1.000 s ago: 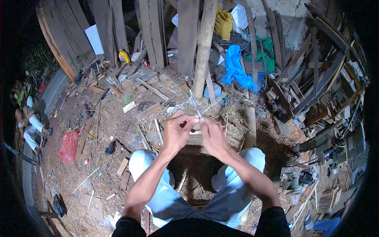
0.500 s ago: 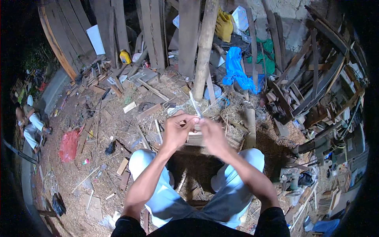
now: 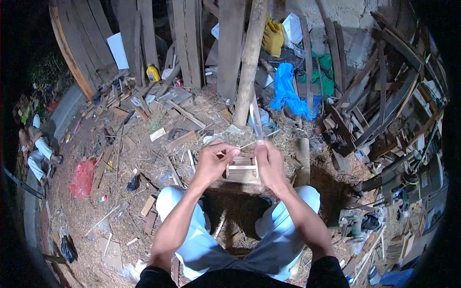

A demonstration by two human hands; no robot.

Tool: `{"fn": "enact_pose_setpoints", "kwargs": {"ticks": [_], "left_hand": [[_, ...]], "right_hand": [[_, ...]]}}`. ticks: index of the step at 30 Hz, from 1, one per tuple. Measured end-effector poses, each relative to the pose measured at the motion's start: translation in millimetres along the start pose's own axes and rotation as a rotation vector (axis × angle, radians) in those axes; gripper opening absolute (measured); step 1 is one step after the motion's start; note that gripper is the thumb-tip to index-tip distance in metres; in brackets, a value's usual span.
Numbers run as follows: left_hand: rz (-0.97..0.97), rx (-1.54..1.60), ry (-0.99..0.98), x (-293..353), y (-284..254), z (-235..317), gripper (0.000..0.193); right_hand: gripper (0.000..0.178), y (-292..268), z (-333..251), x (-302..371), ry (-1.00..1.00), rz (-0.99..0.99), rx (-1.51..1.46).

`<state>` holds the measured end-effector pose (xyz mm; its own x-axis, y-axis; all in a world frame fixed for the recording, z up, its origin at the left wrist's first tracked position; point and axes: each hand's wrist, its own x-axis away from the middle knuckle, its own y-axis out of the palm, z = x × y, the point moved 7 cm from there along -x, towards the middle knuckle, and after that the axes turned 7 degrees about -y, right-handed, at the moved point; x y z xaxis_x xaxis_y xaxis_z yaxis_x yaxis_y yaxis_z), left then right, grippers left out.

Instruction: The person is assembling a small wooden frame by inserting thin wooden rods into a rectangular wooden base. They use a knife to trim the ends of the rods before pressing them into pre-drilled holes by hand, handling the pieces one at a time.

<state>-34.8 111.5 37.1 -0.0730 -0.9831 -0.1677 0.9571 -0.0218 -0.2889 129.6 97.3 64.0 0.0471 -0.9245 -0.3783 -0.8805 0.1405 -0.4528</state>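
Note:
My left hand (image 3: 214, 163) and my right hand (image 3: 270, 164) meet in front of me, above my knees. Between them sits a small bundle of pale, flat wooden sticks (image 3: 243, 169) on a low wooden block (image 3: 249, 185). The left thumb and fingers pinch one thin stick (image 3: 245, 145) at its end. In my right hand a long, narrow blade (image 3: 255, 117) points up and away from me. I cannot tell whether its edge touches the stick.
Straw, wood scraps and offcuts cover the ground. Planks (image 3: 182, 43) and a thick post (image 3: 249, 62) lean at the back. A blue cloth (image 3: 287, 89), a yellow bottle (image 3: 152, 73) and a red bag (image 3: 82, 177) lie about. Another person (image 3: 36, 153) sits far left.
Both hands have stayed together over the stick bundle. The fingers have shifted slightly on the thin stick, and the blade is still upright.

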Motion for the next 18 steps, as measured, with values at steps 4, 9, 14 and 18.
{"fn": "enact_pose_setpoints", "kwargs": {"ticks": [4,9,14,18], "left_hand": [[-0.035,-0.198,0.150,0.2,-6.7,8.3,0.014],[0.032,-0.230,0.212,-2.7,-20.0,18.6,0.010],[0.161,0.221,-0.040,-3.8,-15.2,2.0,0.022],[0.171,0.417,-0.106,4.4,3.3,-14.1,0.026]], "right_hand": [[0.020,-19.9,-3.5,-5.0,-0.168,0.099,0.055],[0.025,5.2,16.9,-0.3,-0.048,-0.205,0.264],[0.024,28.8,33.7,7.1,0.091,-0.192,-0.014],[0.018,58.2,41.9,20.3,0.455,-0.321,-0.514]]}}
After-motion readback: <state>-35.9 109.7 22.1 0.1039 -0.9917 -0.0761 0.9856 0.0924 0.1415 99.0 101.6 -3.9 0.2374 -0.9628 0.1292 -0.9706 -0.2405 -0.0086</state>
